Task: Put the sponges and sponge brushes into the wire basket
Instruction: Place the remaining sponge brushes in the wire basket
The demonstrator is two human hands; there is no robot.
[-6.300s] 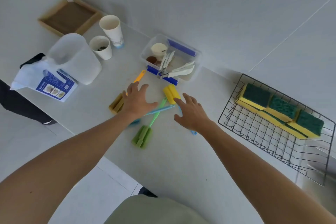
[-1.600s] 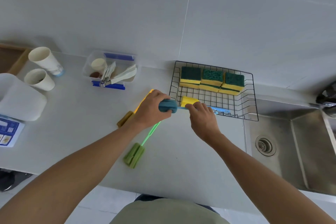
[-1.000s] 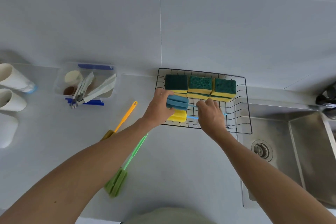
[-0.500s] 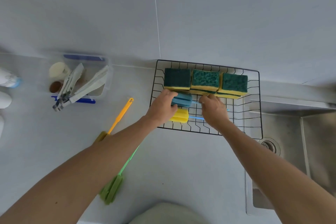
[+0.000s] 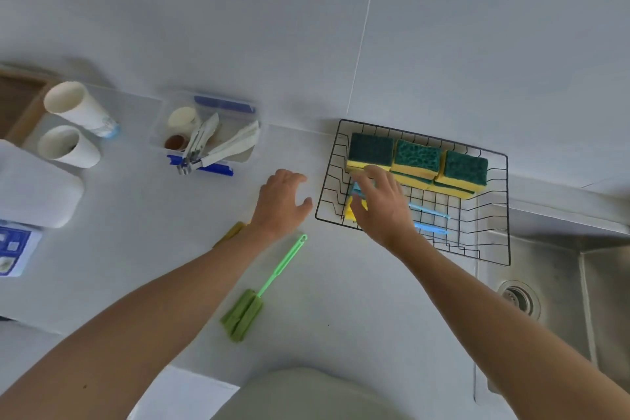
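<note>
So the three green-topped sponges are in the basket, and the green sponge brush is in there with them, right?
Not quite. The head view shows the three sponges in the wire basket, but the green sponge brush lies on the counter, outside the basket.

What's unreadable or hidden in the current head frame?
- Orange sponge brush: mostly hidden under the left hand and forearm; only its foam end shows.
- Blue and yellow brush heads in the wire basket: covered by the right hand, contact unclear.
- Wooden tray: cut off by the left edge.
- Blue printed packet: cut off, text too small.
</note>
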